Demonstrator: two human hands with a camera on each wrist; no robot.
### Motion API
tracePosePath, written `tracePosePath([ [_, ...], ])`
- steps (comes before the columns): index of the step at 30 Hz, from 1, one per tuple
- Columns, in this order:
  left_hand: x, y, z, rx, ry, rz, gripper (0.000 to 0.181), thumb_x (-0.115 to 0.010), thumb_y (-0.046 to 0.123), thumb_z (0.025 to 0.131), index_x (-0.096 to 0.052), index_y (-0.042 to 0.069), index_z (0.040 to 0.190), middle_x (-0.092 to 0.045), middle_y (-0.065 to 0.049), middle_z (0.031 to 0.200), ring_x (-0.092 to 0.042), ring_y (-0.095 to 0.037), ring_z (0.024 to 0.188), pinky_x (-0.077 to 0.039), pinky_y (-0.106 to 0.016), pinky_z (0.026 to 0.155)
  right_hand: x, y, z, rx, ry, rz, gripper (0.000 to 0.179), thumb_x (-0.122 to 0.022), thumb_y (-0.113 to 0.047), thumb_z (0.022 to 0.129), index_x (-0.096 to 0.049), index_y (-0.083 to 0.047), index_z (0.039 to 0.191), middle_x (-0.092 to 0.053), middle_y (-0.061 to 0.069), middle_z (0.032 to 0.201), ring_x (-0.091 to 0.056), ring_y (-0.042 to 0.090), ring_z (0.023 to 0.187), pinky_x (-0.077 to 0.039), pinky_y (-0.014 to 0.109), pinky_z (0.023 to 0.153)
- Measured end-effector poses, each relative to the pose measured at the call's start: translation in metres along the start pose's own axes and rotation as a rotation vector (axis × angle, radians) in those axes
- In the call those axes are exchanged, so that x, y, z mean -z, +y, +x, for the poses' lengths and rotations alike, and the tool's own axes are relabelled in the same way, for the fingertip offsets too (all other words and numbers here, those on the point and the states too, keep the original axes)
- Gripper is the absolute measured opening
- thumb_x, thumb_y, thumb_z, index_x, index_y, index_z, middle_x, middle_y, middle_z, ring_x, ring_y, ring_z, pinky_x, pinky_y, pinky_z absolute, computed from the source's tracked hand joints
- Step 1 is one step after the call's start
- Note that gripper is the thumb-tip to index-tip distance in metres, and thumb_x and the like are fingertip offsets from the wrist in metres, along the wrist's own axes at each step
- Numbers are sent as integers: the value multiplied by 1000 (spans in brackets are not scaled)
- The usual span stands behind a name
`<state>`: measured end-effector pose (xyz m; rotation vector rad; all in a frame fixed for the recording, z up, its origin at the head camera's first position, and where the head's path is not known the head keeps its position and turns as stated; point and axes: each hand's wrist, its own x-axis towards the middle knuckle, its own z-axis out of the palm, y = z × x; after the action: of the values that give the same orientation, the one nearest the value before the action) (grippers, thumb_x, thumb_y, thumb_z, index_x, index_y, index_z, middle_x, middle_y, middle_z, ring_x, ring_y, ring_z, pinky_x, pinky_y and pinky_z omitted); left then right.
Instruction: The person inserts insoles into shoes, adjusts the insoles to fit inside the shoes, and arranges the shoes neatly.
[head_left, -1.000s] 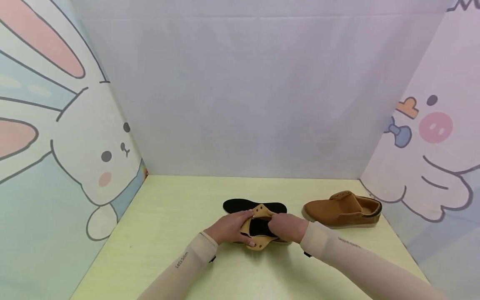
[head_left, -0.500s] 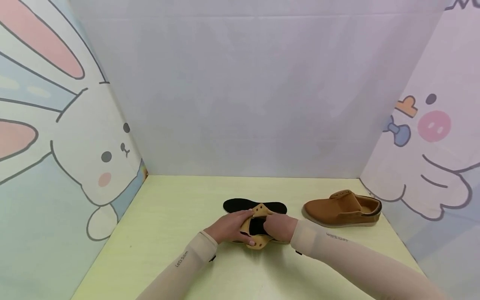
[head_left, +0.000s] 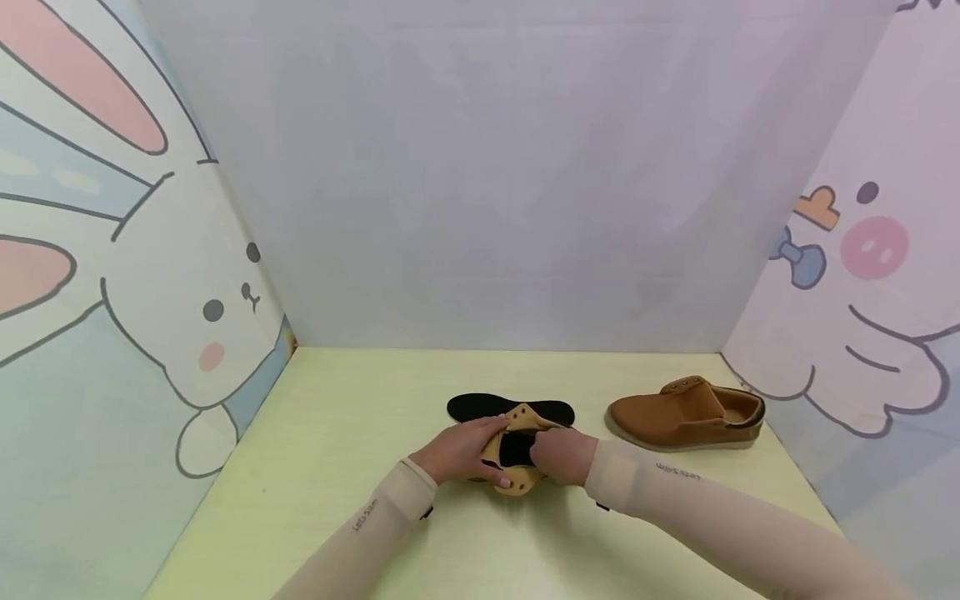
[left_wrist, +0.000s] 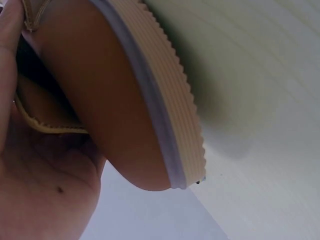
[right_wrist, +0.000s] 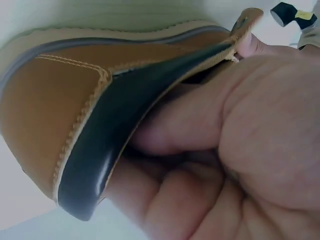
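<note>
Brown shoe point(left_wrist: 117, 105) is mid-tabletop point(head_left: 345, 408), toe to the person's left; sole contact not clear. Left hand point(head_left: 461, 454) grips it at the throat, thumb and fingers spread across the eyelet flaps point(head_left: 517, 482). Right hand point(head_left: 566, 456) is in the heel opening, fingers bent, tips hidden; can't tell if they pinch anything.

Step looks like seating the black layer point(head_left: 515, 448) inside, probably an insole. Keep flaps spread, brace the toe, press flat from middle to heel, run a fingertip round the edge for folds. Don't crush the collar point(right_wrist: 112, 130).

Materials: smooth, leather-like upper; glossy dark padded collar, contrast stitching; pale ribbed sole edge point(left_wrist: 172, 115), grey strip above. Spare: flat black insole point(head_left: 483, 407), waisted, just behind. Second shoe point(head_left: 678, 419) to the right, laceless.
</note>
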<state>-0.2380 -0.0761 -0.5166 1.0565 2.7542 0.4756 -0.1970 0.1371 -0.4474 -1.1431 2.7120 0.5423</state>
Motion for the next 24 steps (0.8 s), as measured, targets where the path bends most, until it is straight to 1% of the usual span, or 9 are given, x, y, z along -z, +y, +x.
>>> tracePosePath([
  [1, 1, 0, 0, 5, 0, 0, 105, -72, 73, 75, -40, 16, 157, -40, -3, 159, -41, -21, 144, -43, -39, 110, 2, 0, 1, -4, -14, 3, 16, -75, -14, 91, -72, -11, 76, -66, 2, 70, -60, 13, 62, -54, 28, 60],
  [3, 2, 0, 0, 14, -5, 3, 105, -72, 73, 75, -39, 16, 157, -39, -3, 159, -40, -21, 144, -43, -39, 110, 5, 1, 4, -26, -72, 32, 13, -73, -13, 93, -72, -11, 80, -66, 1, 74, -58, 12, 65, -54, 28, 63],
  [6, 2, 1, 0, 15, -14, -8, 106, -72, 73, 76, -39, 16, 158, -39, -4, 159, -40, -21, 144, -42, -39, 111, 6, 4, 8, -68, -164, 84, 12, -70, -11, 95, -73, -12, 84, -67, 0, 78, -57, 11, 69, -55, 29, 68],
  [8, 2, 1, 0, 12, -15, -9, 106, -72, 74, 76, -39, 15, 158, -39, -4, 159, -39, -21, 145, -42, -39, 111, 6, 5, 10, -92, -204, 106, 11, -69, -11, 96, -73, -12, 85, -67, 0, 79, -57, 11, 70, -54, 29, 70],
  [10, 2, 1, 1, 11, -9, -6, 106, -72, 74, 76, -39, 16, 157, -39, -4, 159, -39, -21, 144, -42, -39, 111, 7, 5, 10, -112, -220, 125, 12, -69, -10, 96, -73, -12, 84, -66, 0, 79, -55, 12, 69, -53, 29, 69],
  [12, 2, 1, 1, 13, -7, -2, 106, -72, 74, 75, -40, 16, 157, -40, -4, 159, -40, -21, 144, -42, -38, 110, 9, 5, 10, -128, -235, 156, 14, -68, -10, 96, -71, -11, 83, -63, 0, 76, -53, 13, 66, -51, 29, 65],
  [17, 1, 2, 2, 21, -12, -1, 106, -73, 73, 75, -39, 16, 157, -39, -4, 159, -40, -20, 144, -43, -39, 110, 13, 6, 10, -131, -286, 231, 23, -64, -8, 98, -64, -13, 75, -56, -1, 68, -47, 14, 58, -43, 28, 57],
  [20, 1, 3, 1, 22, -13, -8, 106, -72, 73, 75, -39, 16, 158, -39, -4, 159, -39, -20, 144, -42, -39, 110, 11, 8, 11, -142, -311, 264, 26, -62, -8, 98, -63, -14, 73, -57, -2, 68, -47, 13, 58, -42, 28, 57],
  [24, 1, 4, 0, 18, -10, -15, 106, -71, 74, 75, -39, 16, 158, -39, -4, 159, -39, -20, 144, -42, -39, 110, 10, 10, 11, -157, -317, 300, 26, -62, -8, 98, -63, -14, 73, -57, -3, 69, -47, 13, 58, -42, 28, 57],
])
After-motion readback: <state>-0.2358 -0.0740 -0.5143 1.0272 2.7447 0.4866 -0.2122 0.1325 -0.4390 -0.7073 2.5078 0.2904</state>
